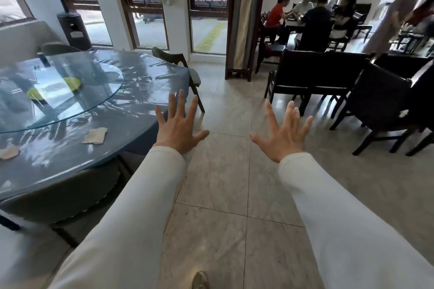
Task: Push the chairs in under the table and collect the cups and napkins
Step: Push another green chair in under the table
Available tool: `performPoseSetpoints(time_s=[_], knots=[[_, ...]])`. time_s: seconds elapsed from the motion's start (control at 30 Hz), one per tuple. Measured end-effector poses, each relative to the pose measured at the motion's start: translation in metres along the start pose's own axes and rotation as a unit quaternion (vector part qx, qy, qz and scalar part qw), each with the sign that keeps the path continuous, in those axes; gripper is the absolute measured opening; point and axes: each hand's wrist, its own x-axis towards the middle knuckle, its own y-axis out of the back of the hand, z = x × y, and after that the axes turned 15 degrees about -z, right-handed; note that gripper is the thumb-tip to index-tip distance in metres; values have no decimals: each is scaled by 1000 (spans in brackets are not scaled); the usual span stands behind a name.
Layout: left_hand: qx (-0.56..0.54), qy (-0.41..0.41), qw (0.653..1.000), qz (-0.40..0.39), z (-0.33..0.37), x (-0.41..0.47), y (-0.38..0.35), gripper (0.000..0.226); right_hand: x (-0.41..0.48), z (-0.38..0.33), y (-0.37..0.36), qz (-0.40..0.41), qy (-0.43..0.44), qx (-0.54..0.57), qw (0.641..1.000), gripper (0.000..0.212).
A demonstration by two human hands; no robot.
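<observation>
A round table (145, 91) with a blue cloth under clear plastic fills the left side, topped by a glass turntable (70, 91). Two crumpled napkins lie near its front edge, one (95, 135) in the middle and one (8, 151) at the far left. A grey-green chair (70, 195) is tucked under the near side; another chair (185, 65) stands at the far right side, angled out. My left hand (177, 128) hovers open by the table's right edge. My right hand (283, 135) is spread open over the floor. No cups are visible.
Yellow-green items (70, 83) lie on the turntable. Dark wooden chairs (380, 103) and a bench (314, 73) stand to the right. Several people sit at a far table (293, 21). A tiled aisle (223, 183) runs ahead between the furniture. My shoe (200, 280) shows below.
</observation>
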Motion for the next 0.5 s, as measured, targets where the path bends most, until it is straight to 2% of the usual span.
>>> performPoseSetpoints(time_s=[0.17, 0.5], knots=[[6, -8, 1000, -4, -4, 70, -15, 104, 67, -5, -7, -10, 4, -3, 1000, 94], [6, -6, 999, -34, -40, 254, -10, 103, 257, -46, 11, -9, 7, 10, 1000, 90]])
